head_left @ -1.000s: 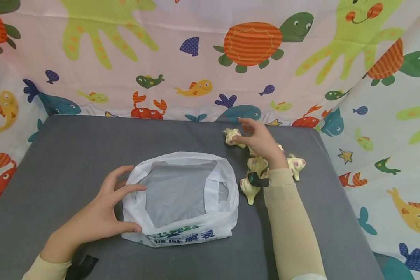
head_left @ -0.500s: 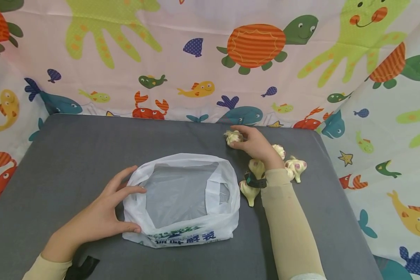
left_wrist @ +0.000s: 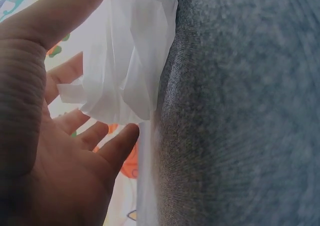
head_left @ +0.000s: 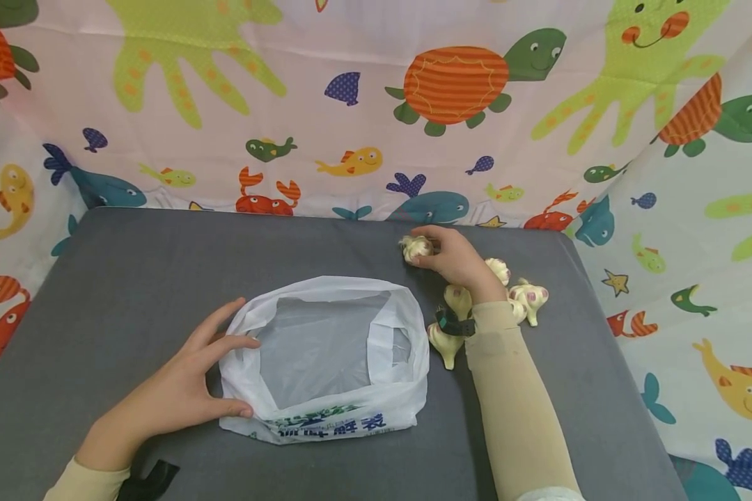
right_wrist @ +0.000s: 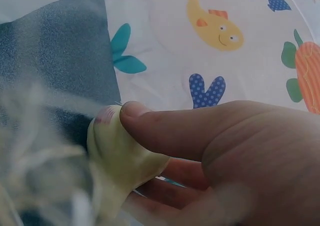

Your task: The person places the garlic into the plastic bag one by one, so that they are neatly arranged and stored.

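Right hand [head_left: 456, 261] pinches garlic [head_left: 416, 249]; left [head_left: 188, 376] spread at bag [head_left: 338, 419].

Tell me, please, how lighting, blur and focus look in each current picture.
Head: fairly even light, mostly clear, with a soft shadow along the right sleeve; left wrist: left hand dim against the brighter bag, grey surface blurred; right wrist: pale wisps at lower left badly out of focus, garlic bulb in the right hand clearer.

The plastic bag [head_left: 388, 410] is white with blue and green print, the garlic bulbs [head_left: 530, 298] cream with purple patches, the tabletop [head_left: 182, 264] grey, and the backdrop [head_left: 376, 104] pale with multicoloured sea animals.
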### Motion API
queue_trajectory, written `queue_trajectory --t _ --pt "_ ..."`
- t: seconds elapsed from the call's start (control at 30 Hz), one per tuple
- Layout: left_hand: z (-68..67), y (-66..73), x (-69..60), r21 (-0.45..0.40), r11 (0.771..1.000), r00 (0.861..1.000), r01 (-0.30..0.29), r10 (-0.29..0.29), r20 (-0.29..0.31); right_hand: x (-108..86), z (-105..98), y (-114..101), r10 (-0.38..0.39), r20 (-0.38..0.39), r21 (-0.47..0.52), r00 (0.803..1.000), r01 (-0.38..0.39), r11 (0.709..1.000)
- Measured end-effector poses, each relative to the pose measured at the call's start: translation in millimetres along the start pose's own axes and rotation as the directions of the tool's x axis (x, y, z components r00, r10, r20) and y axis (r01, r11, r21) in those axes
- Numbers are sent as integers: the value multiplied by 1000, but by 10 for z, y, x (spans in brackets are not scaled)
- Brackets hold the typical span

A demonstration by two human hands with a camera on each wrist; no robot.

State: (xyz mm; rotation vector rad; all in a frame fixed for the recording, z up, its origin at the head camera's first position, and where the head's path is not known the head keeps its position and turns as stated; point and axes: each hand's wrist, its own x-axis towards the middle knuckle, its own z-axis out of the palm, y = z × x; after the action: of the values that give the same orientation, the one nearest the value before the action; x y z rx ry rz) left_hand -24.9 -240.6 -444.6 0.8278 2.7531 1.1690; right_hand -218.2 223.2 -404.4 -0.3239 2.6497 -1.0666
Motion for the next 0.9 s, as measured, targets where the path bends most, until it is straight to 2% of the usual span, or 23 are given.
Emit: queue_trajectory --t 0.43,0.67,0.9 --pt "51 -36 16 -42 998 998 -45 43 -48 -39 -6 -30 31 -44 -2 999 -31 1000" --pt "88 -76 5 -35 999 998 -19 17 -56 -65 -50 -44 14 -82 -8 997 -14 1000" --pt "146 -124 -18 -30 999 997 -19 17 -70 -100 -56 -113 0 -105 -5 994 -1 1000"
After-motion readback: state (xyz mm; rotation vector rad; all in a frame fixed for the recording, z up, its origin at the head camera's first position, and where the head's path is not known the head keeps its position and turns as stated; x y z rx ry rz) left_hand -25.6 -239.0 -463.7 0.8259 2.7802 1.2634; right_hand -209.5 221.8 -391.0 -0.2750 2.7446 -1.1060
